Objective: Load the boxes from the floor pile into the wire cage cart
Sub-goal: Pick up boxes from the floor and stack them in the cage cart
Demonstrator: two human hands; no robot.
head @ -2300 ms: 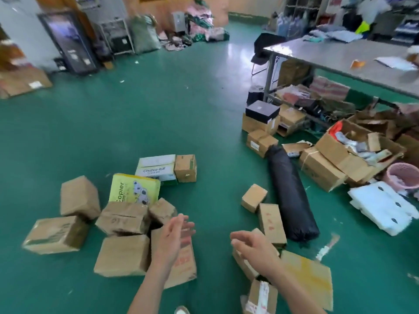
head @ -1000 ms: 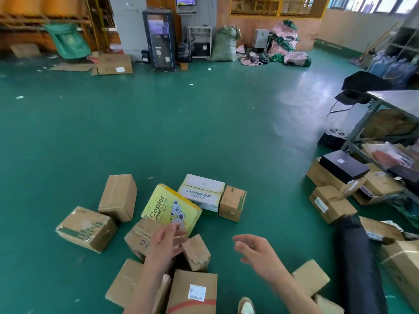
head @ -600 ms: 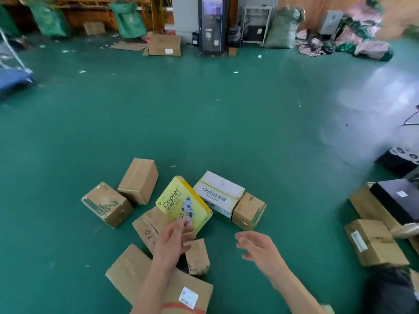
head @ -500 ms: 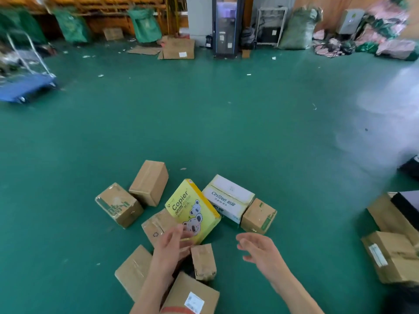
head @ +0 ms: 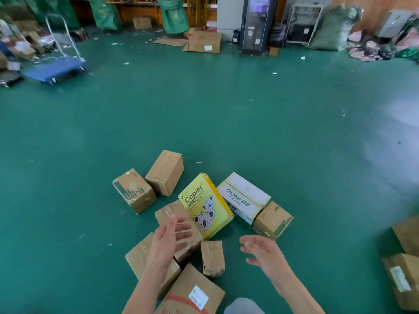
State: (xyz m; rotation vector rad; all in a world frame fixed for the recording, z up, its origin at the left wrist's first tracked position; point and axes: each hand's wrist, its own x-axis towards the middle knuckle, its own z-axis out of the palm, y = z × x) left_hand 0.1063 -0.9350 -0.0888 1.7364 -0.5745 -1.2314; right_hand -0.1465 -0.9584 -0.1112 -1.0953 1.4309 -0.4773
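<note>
Panned left over the last couple of seconds: lost the table side, gained a blue platform trolley (head: 56,68) far up-left of the yellow Copier box (head: 205,206). Pile now centred.

Still hovering left hand (head: 169,240) on the near side of the Copier box, over a taped brown carton (head: 172,214); fingers spread, gripping nothing. Same for right hand (head: 260,251), near-right of it: fingers apart, loosely bent, empty, touching nothing. No box lifted yet.

Around the Copier box:
- white Cestbon box (head: 243,197) just beside on the right, small brown box (head: 272,220) past that
- green-printed carton (head: 133,190) and plain carton (head: 165,172) to the left
- crumpled small box (head: 212,258) and labelled carton (head: 192,293) on the near side

No wire cage cart in view; probably off-frame, can't tell where. Reads as choosing the next box, likely the Copier box or the taped carton. Expect a turn to find the cart after pickup.
</note>
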